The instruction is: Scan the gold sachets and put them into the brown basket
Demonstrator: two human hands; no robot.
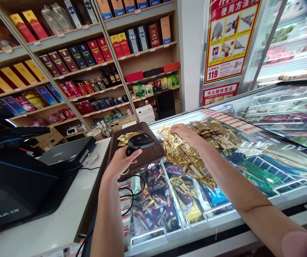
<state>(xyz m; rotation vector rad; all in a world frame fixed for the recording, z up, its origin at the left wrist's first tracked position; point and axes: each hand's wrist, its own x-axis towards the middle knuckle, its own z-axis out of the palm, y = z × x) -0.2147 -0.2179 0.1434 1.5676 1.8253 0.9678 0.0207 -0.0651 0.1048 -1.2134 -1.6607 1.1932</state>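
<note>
My left hand [121, 160] is wrapped round a black handheld barcode scanner [140, 140], its head pointing right above a brown woven basket [153, 151]. Several gold packets [125, 138] lie at the basket's far left, partly hidden by the scanner. Just right of the basket, my right hand [181, 132] pinches a gold foil packet [171, 137] at its edge. Below and beside that hand, a spread pile of gold packets [196, 164] rests on the freezer's glass top, some of it behind my right forearm.
Under the glass of the chest freezer [193, 228] are wrapped ice creams in wire baskets. A black cable [128, 194] loops down from the scanner. On the left, a white counter [70, 203] carries a laptop [65, 151] and a black checkout machine [16, 178]. Shelves of boxes stand behind.
</note>
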